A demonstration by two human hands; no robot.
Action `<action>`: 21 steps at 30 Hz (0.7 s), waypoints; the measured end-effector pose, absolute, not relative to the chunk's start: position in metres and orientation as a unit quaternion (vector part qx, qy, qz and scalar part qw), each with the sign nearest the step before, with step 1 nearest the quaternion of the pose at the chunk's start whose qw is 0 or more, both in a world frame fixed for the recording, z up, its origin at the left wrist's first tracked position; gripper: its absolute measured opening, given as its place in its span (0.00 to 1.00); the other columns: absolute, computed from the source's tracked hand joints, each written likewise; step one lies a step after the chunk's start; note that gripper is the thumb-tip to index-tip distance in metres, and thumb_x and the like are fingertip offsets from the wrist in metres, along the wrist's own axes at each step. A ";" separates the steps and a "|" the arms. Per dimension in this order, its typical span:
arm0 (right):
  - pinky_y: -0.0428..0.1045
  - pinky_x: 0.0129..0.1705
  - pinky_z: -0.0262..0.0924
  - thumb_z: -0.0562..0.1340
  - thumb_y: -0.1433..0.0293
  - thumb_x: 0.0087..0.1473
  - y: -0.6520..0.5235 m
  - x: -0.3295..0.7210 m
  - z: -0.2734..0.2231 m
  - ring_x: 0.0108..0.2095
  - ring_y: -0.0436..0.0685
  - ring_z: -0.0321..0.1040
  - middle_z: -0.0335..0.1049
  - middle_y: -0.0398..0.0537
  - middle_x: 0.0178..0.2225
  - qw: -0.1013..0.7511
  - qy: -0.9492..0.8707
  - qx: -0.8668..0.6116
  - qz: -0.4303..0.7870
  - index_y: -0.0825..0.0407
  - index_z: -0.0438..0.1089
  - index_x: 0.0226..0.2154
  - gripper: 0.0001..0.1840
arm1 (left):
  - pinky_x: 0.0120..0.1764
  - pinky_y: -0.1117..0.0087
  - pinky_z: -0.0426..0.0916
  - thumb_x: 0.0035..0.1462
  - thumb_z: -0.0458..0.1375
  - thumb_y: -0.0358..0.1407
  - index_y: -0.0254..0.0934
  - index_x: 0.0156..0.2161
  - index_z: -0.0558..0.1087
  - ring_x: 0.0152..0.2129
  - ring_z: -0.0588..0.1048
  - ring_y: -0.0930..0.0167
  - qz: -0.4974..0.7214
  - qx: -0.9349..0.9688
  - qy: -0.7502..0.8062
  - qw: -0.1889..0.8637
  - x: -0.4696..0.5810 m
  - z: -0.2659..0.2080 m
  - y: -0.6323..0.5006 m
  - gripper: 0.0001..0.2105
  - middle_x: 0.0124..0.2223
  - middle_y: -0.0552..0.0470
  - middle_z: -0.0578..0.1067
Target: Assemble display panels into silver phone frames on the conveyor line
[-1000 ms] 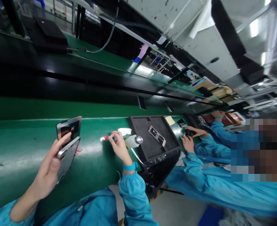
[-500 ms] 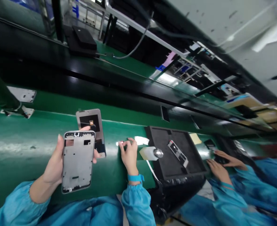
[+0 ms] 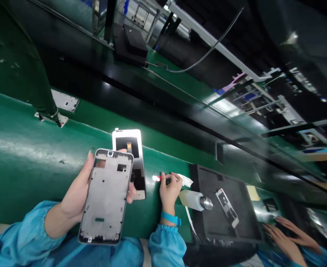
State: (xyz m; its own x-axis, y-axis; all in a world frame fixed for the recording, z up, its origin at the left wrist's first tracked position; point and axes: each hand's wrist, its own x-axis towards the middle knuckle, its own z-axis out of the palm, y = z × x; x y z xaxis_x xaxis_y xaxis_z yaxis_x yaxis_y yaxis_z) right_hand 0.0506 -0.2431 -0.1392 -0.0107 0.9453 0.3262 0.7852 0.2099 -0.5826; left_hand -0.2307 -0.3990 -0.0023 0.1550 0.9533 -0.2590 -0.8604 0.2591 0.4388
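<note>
My left hand (image 3: 76,194) is closed round the edges of a grey phone frame (image 3: 106,196), its inner side with cutouts facing me. Behind it on the green bench lies a phone screen panel (image 3: 138,142) with a white border and a gold-coloured flex connector, partly hidden by the frame. To the right, my right hand (image 3: 169,193), a blue band round its wrist, has its fingers curled at a small red-and-white piece (image 3: 157,178) at the bench surface. What exactly this piece is cannot be made out.
Beside my right hand are a crumpled white tissue (image 3: 186,180) and a translucent bottle (image 3: 191,200) with a metal cap. A black tray (image 3: 208,185) holds another phone part (image 3: 227,207). Further right are a co-worker's hands (image 3: 288,237). A dark green post (image 3: 38,74) stands at left.
The view has shifted, so the bench things sit further right and mostly lower. The screen panel's border now looks brighter. Both hands keep much the same pose.
</note>
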 end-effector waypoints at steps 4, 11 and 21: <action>0.66 0.56 0.65 0.48 0.39 0.67 -0.265 0.016 -0.102 0.53 0.69 0.70 0.70 0.63 0.49 0.367 -0.711 -0.570 0.188 0.50 0.70 0.39 0.34 | 0.34 0.67 0.78 0.68 0.31 0.67 0.35 0.46 0.82 0.31 0.84 0.66 0.614 0.028 0.245 0.750 -0.233 -0.001 -0.390 0.45 0.37 0.43 0.85; 0.50 0.31 0.71 0.65 0.37 0.57 -0.288 -0.076 -0.057 0.25 0.53 0.68 0.66 0.41 0.26 0.209 -0.530 -0.352 0.742 0.49 0.70 0.30 0.32 | 0.34 0.63 0.79 0.72 0.39 0.62 0.30 0.52 0.78 0.30 0.85 0.60 0.650 0.047 0.241 0.719 -0.233 -0.023 -0.376 0.38 0.36 0.39 0.85; 0.61 0.47 0.76 0.58 0.37 0.64 -0.306 -0.036 -0.067 0.41 0.62 0.77 0.79 0.53 0.47 0.333 -0.544 -0.357 0.683 0.47 0.74 0.55 0.35 | 0.30 0.61 0.79 0.73 0.30 0.59 0.33 0.70 0.61 0.28 0.83 0.62 0.726 0.049 0.286 0.624 -0.231 -0.016 -0.371 0.38 0.43 0.40 0.84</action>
State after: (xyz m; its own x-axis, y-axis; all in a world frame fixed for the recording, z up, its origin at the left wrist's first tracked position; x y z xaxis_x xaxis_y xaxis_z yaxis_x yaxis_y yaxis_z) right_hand -0.0358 -0.3063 -0.0672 -0.5235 0.8426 -0.1261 -0.0662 -0.1877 -0.9800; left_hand -0.2307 -0.3709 -0.0161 -0.2175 0.9330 -0.2866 -0.8772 -0.0581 0.4766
